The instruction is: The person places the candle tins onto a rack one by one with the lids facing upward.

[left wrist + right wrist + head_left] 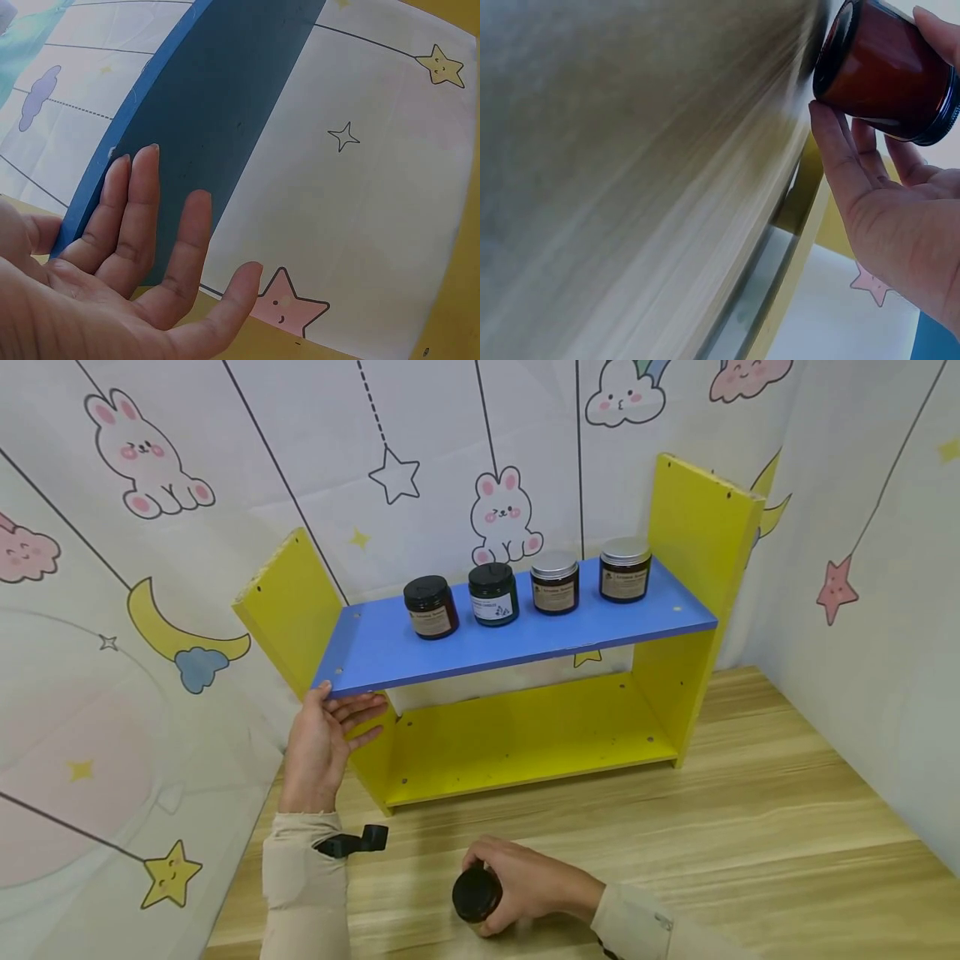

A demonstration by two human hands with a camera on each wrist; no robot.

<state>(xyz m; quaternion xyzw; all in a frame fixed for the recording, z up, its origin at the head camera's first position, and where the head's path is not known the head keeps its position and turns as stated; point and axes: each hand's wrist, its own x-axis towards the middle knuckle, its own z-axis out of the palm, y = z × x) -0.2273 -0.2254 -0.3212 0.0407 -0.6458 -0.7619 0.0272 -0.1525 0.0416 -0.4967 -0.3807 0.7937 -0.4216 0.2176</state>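
My left hand [318,747] holds the front left corner of the blue shelf board [480,652], thumb on the top edge and fingers reaching underneath. In the left wrist view those fingers [195,240] are spread and fairly straight below the board. At the front of the table, my right hand [536,881] grips a candle jar [476,893] with a black lid, fingers and thumb around its sides. The right wrist view shows its amber glass [892,67], the base close to the wooden tabletop [630,187].
Several similar jars stand in a row on the blue board, among them a black-lidded one with a white label [493,597] and a silver-lidded one [625,572]. Yellow side panels [701,535] and a yellow bottom board [510,735] frame the shelf. Printed cloth [435,410] hangs behind.
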